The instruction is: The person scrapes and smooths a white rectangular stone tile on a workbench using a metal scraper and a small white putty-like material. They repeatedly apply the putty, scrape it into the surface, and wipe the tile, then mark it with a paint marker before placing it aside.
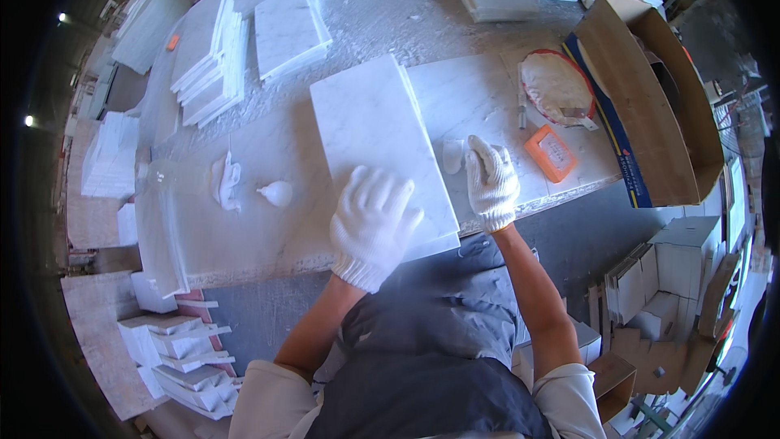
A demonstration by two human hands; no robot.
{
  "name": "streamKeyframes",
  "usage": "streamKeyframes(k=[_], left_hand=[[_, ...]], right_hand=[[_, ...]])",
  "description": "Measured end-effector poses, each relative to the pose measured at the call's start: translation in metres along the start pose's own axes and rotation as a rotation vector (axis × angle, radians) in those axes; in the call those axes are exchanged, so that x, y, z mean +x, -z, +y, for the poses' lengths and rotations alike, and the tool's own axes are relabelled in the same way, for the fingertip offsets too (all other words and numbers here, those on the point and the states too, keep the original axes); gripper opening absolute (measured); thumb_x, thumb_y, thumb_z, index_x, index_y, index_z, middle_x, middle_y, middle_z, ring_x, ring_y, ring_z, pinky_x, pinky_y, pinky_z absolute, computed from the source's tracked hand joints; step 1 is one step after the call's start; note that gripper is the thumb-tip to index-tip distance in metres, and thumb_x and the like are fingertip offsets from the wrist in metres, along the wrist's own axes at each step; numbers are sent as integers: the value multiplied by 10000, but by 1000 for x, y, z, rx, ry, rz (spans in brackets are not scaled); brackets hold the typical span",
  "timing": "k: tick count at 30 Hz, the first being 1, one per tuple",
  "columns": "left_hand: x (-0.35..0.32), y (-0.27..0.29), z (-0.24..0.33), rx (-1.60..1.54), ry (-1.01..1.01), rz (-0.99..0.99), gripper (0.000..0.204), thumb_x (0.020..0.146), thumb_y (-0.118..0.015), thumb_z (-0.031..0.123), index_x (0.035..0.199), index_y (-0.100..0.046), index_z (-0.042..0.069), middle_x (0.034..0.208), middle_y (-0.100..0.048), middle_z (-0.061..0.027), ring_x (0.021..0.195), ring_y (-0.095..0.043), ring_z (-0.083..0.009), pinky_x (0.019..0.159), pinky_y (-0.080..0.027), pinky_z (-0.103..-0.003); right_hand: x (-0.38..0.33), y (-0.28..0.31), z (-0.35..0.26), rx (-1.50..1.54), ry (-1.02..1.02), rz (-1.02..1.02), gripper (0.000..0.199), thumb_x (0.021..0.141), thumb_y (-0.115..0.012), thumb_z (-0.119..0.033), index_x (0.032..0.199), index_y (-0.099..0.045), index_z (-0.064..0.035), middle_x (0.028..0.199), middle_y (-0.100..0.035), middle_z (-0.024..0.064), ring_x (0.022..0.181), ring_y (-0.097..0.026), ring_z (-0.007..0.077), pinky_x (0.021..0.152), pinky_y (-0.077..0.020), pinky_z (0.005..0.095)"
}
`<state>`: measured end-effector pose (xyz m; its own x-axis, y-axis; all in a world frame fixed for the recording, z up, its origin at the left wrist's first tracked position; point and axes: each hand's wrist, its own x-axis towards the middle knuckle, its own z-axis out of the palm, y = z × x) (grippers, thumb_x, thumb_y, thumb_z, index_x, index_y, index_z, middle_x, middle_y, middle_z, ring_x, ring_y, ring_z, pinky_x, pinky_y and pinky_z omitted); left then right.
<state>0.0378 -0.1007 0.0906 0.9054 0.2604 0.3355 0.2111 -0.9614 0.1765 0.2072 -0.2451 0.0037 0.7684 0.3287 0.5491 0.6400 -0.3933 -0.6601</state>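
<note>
A stack of white marble tiles [366, 122] with faint grey veins lies in front of me, its near edge at the bench edge. My left hand [374, 223], in a white knit glove, rests flat on the top tile with the fingers stretched out. Right of the stack is my right hand [491, 177], gloved too, its fingers curled together over the bench. Whatever they may hold is hidden. Beside those fingers stands a small translucent cup [452, 156]. An orange block [551, 154] with a pale label lies to the right of that hand.
Farther right are a round white cloth pad [556, 85] with a red rim, a scraper [578, 113] and an open cardboard box [650, 97]. To the left lie a white squeeze bulb [276, 193] and a crumpled white piece [226, 181]. More tile stacks [288, 28] stand farther back.
</note>
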Motion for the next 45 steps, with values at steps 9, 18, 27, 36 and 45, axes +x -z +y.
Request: streamKeyframes(k=[9, 18, 27, 36, 45], left_hand=[[13, -15, -9, 61, -45, 73, 369, 878, -782, 350, 1196, -760, 164, 1276, -690, -88, 1321, -577, -364, 1104, -478, -514], [11, -19, -13, 50, -46, 104, 305, 891, -761, 333, 1147, -779, 169, 1227, -726, -73, 1286, -608, -352, 1070, -505, -483], [11, -18, -13, -16, -53, 176, 248, 873, -775, 258, 1085, -777, 131, 1145, -726, -88, 1191, -644, -353, 1050, -506, -503], [10, -16, -13, -49, -60, 235, 220, 855, -796, 256, 1050, -775, 158, 1138, -699, -72, 1179, -633, -342, 996, -529, -494], [7, -13, -11, -118, -37, 276, 249, 832, -823, 238, 1068, -777, 173, 1141, -704, -45, 1162, -646, -318, 990, -533, -477]], right_hand=[[1, 3, -3, 20, -62, -6, 259, 906, -776, -64, 1163, -747, -75, 973, -735, 114, 843, -715, 288, 760, -575, 367], [42, 32, 8, -400, -104, -106, 379, 921, -759, -202, 1292, -697, -156, 1107, -727, 135, 847, -740, 339, 704, -598, 408], [80, 40, 45, -817, -116, -348, 297, 994, -639, -353, 1173, -721, -131, 999, -765, 185, 854, -755, 389, 688, -599, 495], [85, 21, 68, -824, -54, -342, 176, 951, -690, -306, 978, -665, -134, 828, -754, 139, 764, -753, 369, 619, -575, 501], [102, 36, 23, -763, -172, -318, 321, 900, -640, -97, 1220, -617, -100, 993, -737, 184, 880, -751, 401, 749, -602, 488]])
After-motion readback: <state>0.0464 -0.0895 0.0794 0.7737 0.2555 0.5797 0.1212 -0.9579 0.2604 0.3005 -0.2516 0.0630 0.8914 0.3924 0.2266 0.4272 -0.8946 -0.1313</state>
